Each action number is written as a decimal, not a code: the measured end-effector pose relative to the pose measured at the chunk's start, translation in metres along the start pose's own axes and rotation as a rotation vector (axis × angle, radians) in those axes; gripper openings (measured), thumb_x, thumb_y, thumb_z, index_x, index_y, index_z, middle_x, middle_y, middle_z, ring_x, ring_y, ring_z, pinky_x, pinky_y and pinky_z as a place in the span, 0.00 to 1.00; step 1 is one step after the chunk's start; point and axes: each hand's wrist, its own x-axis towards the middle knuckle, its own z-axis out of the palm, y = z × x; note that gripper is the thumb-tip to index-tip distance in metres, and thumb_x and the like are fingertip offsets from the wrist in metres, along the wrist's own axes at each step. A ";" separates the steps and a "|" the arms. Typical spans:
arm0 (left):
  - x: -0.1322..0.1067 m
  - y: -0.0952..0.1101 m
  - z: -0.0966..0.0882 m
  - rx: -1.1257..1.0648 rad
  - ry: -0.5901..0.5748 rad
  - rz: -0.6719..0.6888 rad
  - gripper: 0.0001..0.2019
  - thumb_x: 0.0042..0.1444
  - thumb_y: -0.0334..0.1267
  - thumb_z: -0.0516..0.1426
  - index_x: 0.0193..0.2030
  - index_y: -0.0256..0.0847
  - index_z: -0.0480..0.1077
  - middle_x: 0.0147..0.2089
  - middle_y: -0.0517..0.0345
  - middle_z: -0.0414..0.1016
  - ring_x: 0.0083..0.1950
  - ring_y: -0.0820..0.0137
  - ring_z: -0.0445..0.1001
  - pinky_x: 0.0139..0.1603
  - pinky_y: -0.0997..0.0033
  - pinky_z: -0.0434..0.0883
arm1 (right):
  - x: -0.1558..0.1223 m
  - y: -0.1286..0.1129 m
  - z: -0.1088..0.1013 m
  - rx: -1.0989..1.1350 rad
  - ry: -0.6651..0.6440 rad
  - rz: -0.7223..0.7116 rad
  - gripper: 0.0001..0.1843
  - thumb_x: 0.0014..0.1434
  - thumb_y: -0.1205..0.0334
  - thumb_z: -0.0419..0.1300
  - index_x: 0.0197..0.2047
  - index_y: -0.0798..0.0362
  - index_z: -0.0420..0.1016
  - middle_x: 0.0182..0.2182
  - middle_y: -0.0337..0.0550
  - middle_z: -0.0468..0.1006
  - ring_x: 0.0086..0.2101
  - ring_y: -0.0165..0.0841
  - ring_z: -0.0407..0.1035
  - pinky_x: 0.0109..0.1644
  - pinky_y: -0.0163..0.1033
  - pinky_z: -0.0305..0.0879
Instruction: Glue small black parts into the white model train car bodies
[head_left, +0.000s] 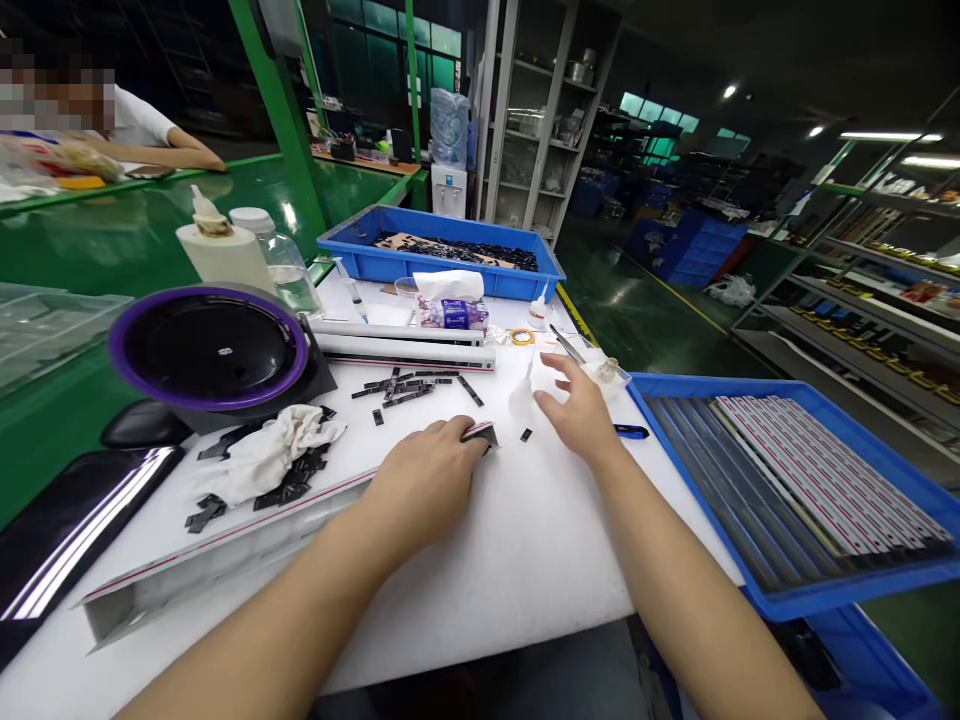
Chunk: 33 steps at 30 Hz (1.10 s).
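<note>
A black strip (480,433) is gripped in the closed left hand (427,472), resting on the white table (525,580); the open right hand (577,412) hovers beside it, near tweezers (567,344).

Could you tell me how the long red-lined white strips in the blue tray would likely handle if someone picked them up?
The strips are probably stiff, lying straight and parallel. Being long and thin, they may flex at the ends, and closely stacked, may slide together.

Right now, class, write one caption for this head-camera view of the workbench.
Left hand holds a small dark piece on a white bench; right hand hovers open.
</note>
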 end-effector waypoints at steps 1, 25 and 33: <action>0.000 0.000 0.001 0.005 0.002 0.000 0.18 0.61 0.32 0.47 0.53 0.45 0.72 0.57 0.47 0.69 0.52 0.57 0.72 0.47 0.57 0.72 | 0.001 0.001 0.004 -0.033 -0.039 -0.001 0.30 0.54 0.63 0.60 0.61 0.50 0.64 0.60 0.50 0.67 0.58 0.41 0.63 0.59 0.49 0.65; 0.004 0.008 -0.004 -0.038 -0.068 -0.053 0.21 0.60 0.30 0.47 0.55 0.50 0.71 0.62 0.52 0.65 0.53 0.59 0.71 0.48 0.58 0.71 | -0.003 -0.025 -0.033 0.974 -0.023 0.158 0.15 0.53 0.47 0.58 0.40 0.45 0.64 0.22 0.32 0.55 0.20 0.26 0.46 0.21 0.33 0.45; 0.005 0.008 -0.005 -0.042 -0.085 -0.045 0.21 0.59 0.31 0.47 0.55 0.50 0.71 0.62 0.54 0.65 0.54 0.59 0.70 0.49 0.58 0.71 | -0.007 -0.029 -0.022 0.887 0.018 0.199 0.20 0.57 0.39 0.55 0.30 0.49 0.65 0.16 0.30 0.48 0.17 0.25 0.44 0.19 0.34 0.43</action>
